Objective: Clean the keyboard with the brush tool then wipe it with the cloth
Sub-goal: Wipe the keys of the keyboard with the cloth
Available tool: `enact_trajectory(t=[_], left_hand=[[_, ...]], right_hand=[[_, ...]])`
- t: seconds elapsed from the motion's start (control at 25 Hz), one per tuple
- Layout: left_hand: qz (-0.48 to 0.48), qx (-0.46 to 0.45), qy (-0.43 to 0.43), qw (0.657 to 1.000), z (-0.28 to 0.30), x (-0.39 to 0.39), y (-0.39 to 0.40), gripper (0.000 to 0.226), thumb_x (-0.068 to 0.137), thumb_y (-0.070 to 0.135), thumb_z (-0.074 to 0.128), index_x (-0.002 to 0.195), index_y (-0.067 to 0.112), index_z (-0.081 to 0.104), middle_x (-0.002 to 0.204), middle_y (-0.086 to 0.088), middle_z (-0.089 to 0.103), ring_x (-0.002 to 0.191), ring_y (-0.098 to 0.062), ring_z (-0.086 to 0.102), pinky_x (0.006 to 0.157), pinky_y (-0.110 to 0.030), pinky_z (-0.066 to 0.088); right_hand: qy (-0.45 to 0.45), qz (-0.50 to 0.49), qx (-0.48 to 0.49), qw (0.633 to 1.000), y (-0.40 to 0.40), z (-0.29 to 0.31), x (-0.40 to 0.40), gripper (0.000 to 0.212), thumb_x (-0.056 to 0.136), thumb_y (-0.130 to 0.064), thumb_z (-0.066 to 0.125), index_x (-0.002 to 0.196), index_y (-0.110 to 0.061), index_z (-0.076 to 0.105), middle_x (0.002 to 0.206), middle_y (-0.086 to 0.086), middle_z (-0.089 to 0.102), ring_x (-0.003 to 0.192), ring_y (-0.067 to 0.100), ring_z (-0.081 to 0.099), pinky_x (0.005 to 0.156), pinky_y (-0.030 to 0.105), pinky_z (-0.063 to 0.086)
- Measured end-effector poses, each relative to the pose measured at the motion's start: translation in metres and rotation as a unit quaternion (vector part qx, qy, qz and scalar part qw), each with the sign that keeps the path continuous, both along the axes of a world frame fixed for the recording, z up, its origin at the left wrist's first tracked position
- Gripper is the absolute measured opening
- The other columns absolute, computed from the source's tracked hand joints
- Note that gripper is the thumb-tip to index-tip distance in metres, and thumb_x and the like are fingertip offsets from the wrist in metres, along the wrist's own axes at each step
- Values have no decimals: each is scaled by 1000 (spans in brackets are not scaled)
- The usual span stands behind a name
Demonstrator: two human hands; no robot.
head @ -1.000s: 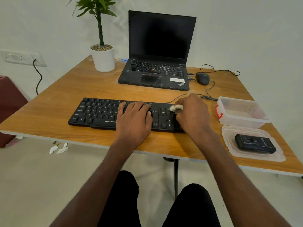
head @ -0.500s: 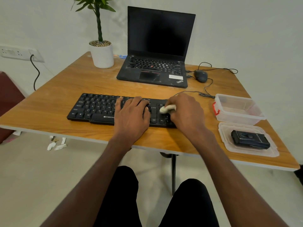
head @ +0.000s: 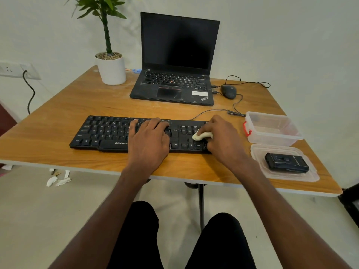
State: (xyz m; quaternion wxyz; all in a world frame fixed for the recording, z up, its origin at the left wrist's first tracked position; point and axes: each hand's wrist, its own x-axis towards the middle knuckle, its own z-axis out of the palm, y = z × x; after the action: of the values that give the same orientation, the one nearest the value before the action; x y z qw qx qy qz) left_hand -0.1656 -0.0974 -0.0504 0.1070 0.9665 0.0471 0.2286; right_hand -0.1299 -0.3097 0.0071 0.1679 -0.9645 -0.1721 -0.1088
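A black keyboard [head: 108,133] lies across the near part of the wooden table [head: 58,113]. My left hand [head: 148,140] rests flat on the keyboard's middle, fingers spread over the keys. My right hand [head: 225,140] holds a small bunched white cloth [head: 202,136] against the keys at the keyboard's right end, near the arrow keys. Most of the cloth is hidden under that hand. A black boxy tool [head: 286,163] lies in a clear lid [head: 310,176] at the table's right front.
An open black laptop [head: 174,74] stands behind the keyboard, with a mouse [head: 229,91] and its cable to the right. A clear plastic box [head: 272,129] with a red latch sits right of the keyboard. A potted plant [head: 111,68] stands at the back left.
My right hand with the cloth slid left along the keys, then back a little right near the arrow keys. My left hand stayed on the keyboard. The camera view shifted slightly.
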Motion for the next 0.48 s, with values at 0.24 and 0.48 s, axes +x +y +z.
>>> enact_trajectory(t=[0.24, 0.48], left_hand=[[4, -8, 3, 1000, 1, 0, 0, 40, 103, 30, 47, 141, 29, 59, 146, 5, 58, 134, -16, 54, 128, -56, 11], [3, -14, 0, 1000, 1, -2, 0, 40, 103, 30, 46, 140, 28, 60, 144, 6, 58, 132, -16, 55, 128, -56, 10]], right_hand=[[-8, -127, 17, 992, -28, 2, 5, 36, 85, -1, 75, 117, -18, 78, 118, 8, 60, 103, 27, 60, 77, 29, 40], [-4, 2, 22, 1000, -11, -7, -6, 38, 88, -5, 75, 119, -28, 77, 109, -1, 58, 93, 14, 50, 75, 26, 39]])
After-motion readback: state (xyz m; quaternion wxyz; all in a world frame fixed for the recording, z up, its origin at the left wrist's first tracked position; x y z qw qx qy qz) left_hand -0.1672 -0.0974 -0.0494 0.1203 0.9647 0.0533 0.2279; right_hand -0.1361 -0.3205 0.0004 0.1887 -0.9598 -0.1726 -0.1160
